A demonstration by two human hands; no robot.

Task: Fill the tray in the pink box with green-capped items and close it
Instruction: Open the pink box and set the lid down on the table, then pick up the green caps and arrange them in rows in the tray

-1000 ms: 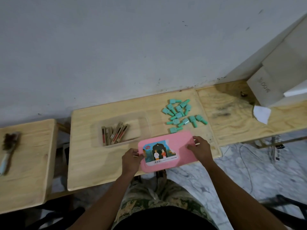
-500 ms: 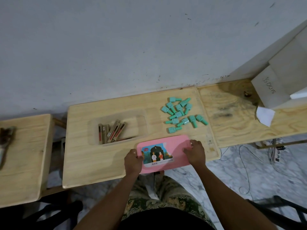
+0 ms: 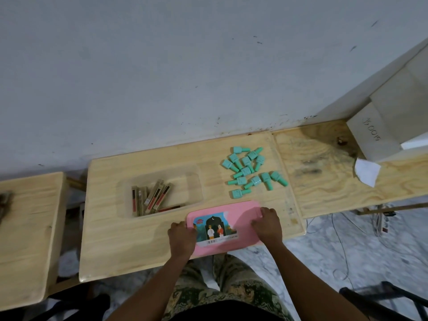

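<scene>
Pink box (image 3: pixel 242 222) sits closed at the desk (image 3: pixel 139 242) edge. My left grip (image 3: pixel 181 237) and right grip (image 3: pixel 268 225) clasp its ends, fingers curled.

Both hands grip closed pink box (image 3: pixel 240 218) at table (image 3: pixel 129 246) edge: left hand (image 3: pixel 181 237), right hand (image 3: pixel 268 224). Green-capped bottles (image 3: pixel 251 171) lie scattered behind.
</scene>
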